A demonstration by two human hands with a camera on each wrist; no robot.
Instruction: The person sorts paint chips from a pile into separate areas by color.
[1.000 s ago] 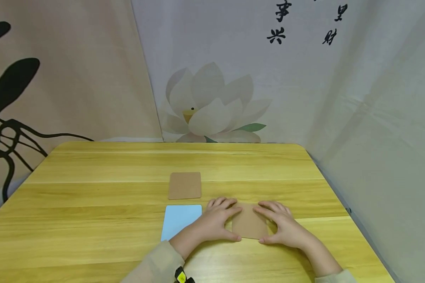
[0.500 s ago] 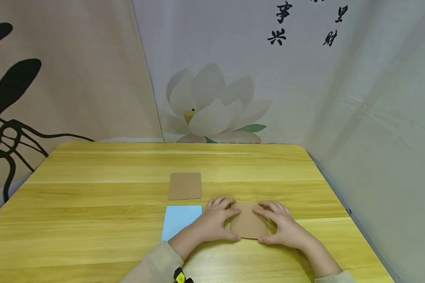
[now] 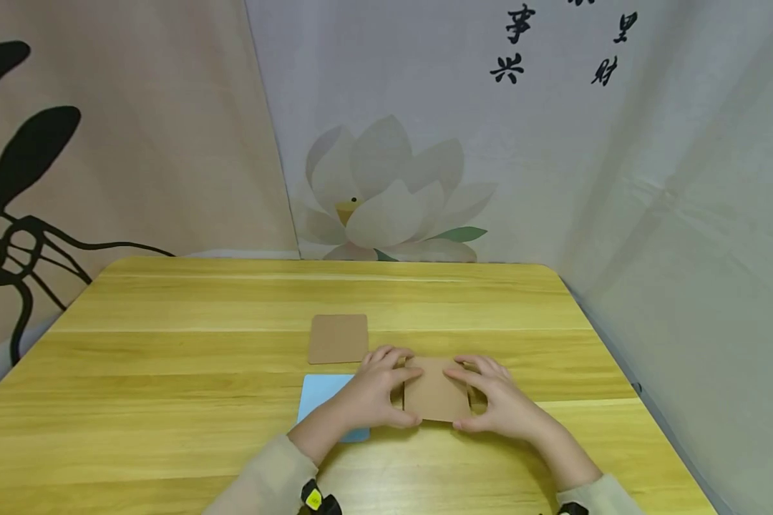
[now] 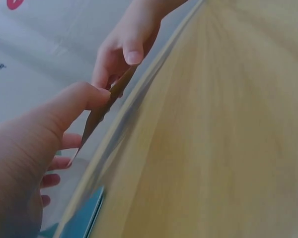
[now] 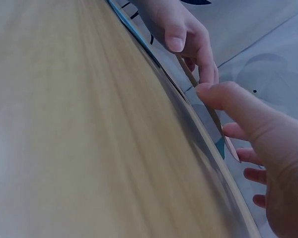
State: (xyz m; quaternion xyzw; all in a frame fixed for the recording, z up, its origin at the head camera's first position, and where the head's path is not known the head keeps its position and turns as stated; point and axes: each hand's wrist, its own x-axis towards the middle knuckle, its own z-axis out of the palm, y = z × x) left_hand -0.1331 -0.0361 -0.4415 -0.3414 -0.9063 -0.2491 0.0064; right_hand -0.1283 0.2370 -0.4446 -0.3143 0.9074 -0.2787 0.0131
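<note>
A brown cardboard square (image 3: 436, 390) is held between my two hands, a little above the wooden table. My left hand (image 3: 373, 390) pinches its left side, thumb at the near corner and fingers toward the far corner. On the opposite side my right hand (image 3: 502, 397) grips it the same way. In the left wrist view the cardboard square (image 4: 97, 119) shows edge-on, raised off the tabletop. The right wrist view also shows the square (image 5: 213, 116) edge-on, with thumbs on its near edge. A light blue square (image 3: 322, 392) lies partly hidden beneath my left forearm.
Behind the blue square, a second brown square (image 3: 338, 339) lies flat on the wooden table (image 3: 167, 400). A printed cloth (image 3: 386, 86) with a lotus and dark characters hangs at the table's far edge, and pale cloth (image 3: 696, 214) hangs along the right.
Both hands have lifted the brown cardboard square off the table and shifted it to the left and slightly away. My left hand now covers more of the blue square.
</note>
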